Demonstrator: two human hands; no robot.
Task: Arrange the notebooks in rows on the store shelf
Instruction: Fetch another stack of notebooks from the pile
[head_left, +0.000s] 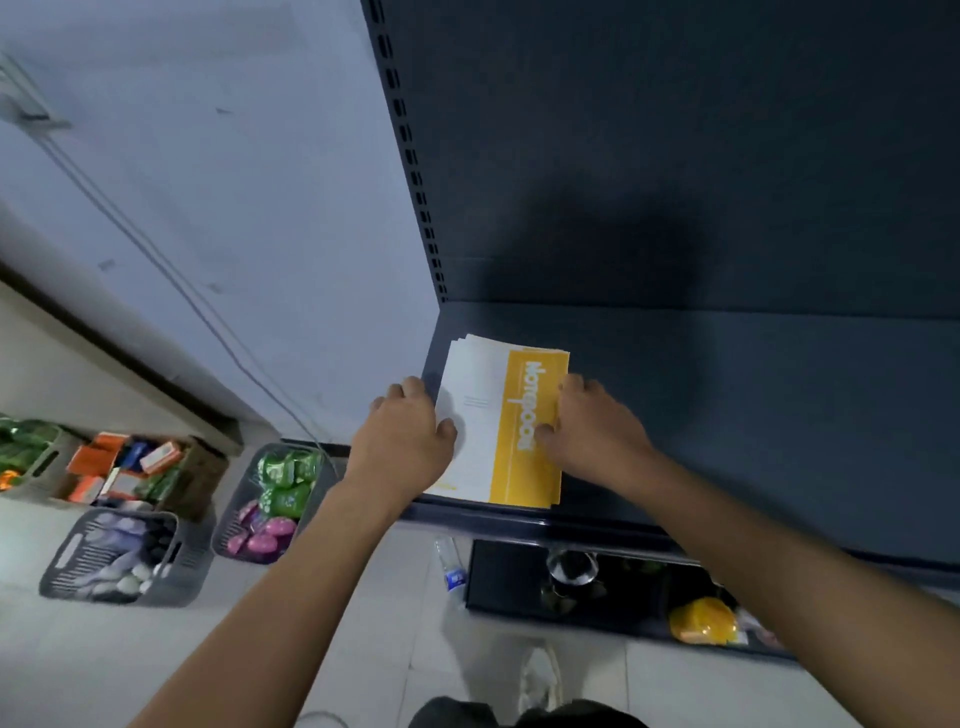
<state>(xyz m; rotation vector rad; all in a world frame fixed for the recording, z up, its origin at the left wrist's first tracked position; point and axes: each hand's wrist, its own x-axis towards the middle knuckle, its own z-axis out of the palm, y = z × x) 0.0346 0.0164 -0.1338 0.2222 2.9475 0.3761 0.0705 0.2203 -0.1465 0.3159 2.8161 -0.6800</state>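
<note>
Yellow and white notebooks (498, 421) lie flat in one pile at the left end of the dark shelf (727, 389). The pile is close to the front lip and near the side wall. The left hand (405, 431) holds the pile's left edge. Its fingers (415, 387) bend down over the side and the thumb rests on the cover. The right hand (592, 426) holds the right edge the same way, with fingers curled by the yellow strip. I think both hands squeeze from the two sides to make the books line up, since some corners at the back poke out a bit. The pile sits in the corner, so a row can likely start there and go on to the right. Grey baskets (124, 558) full of packs stand on the floor to the left, well apart from the shelf.
</note>
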